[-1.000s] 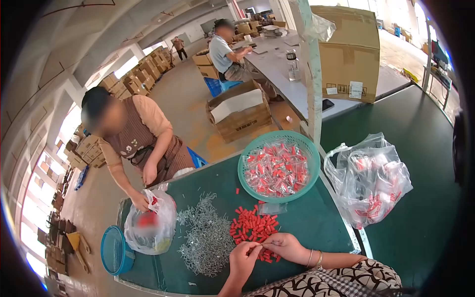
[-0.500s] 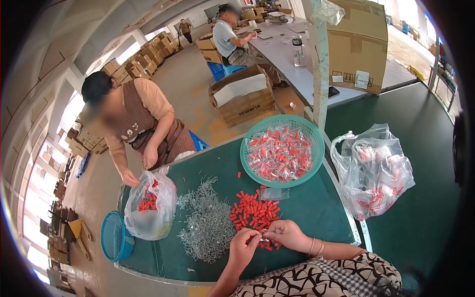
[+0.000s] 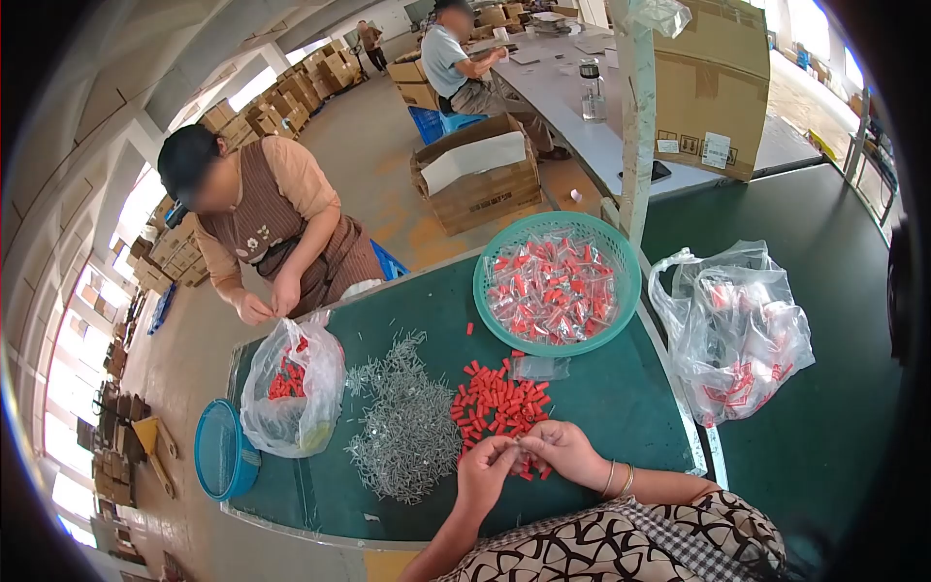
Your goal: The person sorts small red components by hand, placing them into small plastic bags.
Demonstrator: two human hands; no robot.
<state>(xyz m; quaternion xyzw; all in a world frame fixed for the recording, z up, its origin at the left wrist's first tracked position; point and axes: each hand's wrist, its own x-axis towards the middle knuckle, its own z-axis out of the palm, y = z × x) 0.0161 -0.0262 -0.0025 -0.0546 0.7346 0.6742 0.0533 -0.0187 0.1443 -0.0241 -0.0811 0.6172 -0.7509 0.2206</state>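
My left grip (image 3: 488, 468) and right grip (image 3: 565, 452) meet, fingertips pinched on something too small to tell, over the near edge of the red caps (image 3: 498, 405) on the green bench (image 3: 592, 407).

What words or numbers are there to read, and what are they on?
I can't read any words or numbers for sure.
Red print on the clear plastic bag: too creased and blurred.
White labels and little square signs on the tall cardboard box: too small.
Dark print on the open cardboard box: too small and blurred.
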